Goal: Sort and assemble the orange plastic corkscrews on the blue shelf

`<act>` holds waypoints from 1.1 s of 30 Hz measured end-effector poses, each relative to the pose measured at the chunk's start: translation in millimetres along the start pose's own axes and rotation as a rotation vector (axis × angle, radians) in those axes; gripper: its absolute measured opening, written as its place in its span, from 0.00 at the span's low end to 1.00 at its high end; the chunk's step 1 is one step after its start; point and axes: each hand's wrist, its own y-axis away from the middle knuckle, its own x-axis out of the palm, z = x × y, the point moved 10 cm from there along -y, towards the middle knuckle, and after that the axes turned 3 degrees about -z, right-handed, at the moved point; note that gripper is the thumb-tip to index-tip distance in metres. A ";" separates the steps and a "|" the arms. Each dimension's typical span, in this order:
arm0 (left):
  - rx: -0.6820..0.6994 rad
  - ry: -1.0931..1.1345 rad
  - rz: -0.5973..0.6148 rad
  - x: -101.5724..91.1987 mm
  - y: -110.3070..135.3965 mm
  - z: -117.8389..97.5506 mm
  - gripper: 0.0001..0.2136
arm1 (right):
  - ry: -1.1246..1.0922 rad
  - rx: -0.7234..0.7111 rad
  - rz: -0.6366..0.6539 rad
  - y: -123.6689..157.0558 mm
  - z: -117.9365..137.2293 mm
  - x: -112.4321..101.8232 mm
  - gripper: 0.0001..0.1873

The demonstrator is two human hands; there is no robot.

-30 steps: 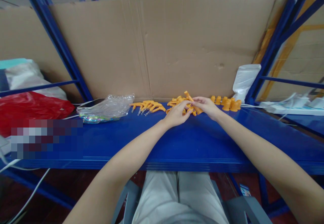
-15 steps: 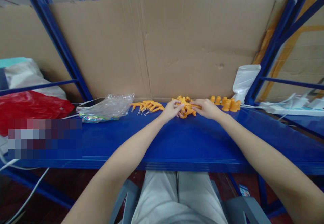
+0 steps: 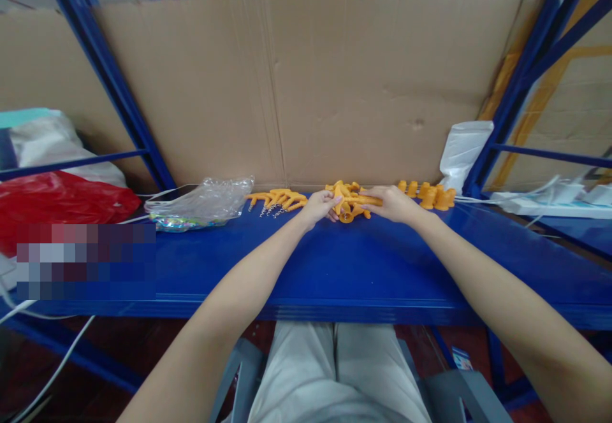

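My left hand (image 3: 322, 207) and my right hand (image 3: 389, 203) are closed on an orange branched plastic piece (image 3: 351, 200) between them. The left pinches its forked end, the right its straight stem. Just behind and under it lies a pile of orange plastic parts (image 3: 348, 216), partly hidden by my fingers. Left of my left hand several orange branch-shaped pieces (image 3: 280, 197) lie in a row, with small metal chains (image 3: 272, 209) hanging from them. To the right of my right hand several orange cup-like bases (image 3: 433, 199) stand upright.
On the blue shelf (image 3: 344, 270) a clear plastic bag (image 3: 205, 201) with colourful contents lies left. A red bag (image 3: 67, 209) sits farther left. A white pouch (image 3: 465, 155) and a power strip (image 3: 549, 204) are at right. Cardboard (image 3: 373, 85) closes the back.
The orange branched piece has turned so that its stem lies level toward my right hand. My left hand has shifted slightly left along it.
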 end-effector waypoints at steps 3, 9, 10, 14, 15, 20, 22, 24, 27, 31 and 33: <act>-0.005 -0.009 -0.048 -5.8 0.2 -1.4 0.08 | -0.031 0.058 -0.014 2.4 -16.7 -0.6 0.16; 0.019 -0.015 -0.104 -12.9 1.1 -5.1 0.09 | -0.263 0.220 -0.066 7.3 -38.1 -0.1 0.17; 0.026 -0.011 -0.109 -13.9 0.7 -5.5 0.09 | -0.355 0.261 -0.060 8.4 -40.3 2.4 0.17; 0.054 0.001 -0.138 -18.9 -0.6 -8.7 0.08 | -0.778 0.458 0.004 13.9 -44.1 17.5 0.14; 0.060 -0.002 -0.143 -19.8 -0.8 -9.6 0.07 | -0.857 0.510 0.011 15.4 -44.4 20.1 0.14; 0.100 -0.038 -0.155 -20.8 -0.5 -13.7 0.06 | -1.087 0.702 0.021 21.6 -42.2 28.6 0.14; 0.116 -0.057 -0.156 -20.7 -0.8 -14.4 0.06 | -1.105 0.732 0.037 23.4 -40.6 31.3 0.14; 0.129 -0.077 -0.163 -21.4 -1.7 -15.1 0.06 | -1.098 0.723 0.051 23.4 -38.9 32.3 0.14; 0.139 -0.097 -0.182 -23.9 -4.4 -16.3 0.07 | -1.089 0.692 0.054 21.6 -37.7 33.2 0.13; 0.143 -0.107 -0.198 -27.5 -8.2 -18.1 0.08 | -1.116 0.715 0.021 20.6 -41.0 36.0 0.09; 0.142 -0.109 -0.195 -28.1 -9.3 -18.6 0.09 | -1.119 0.720 0.007 20.2 -42.4 37.1 0.09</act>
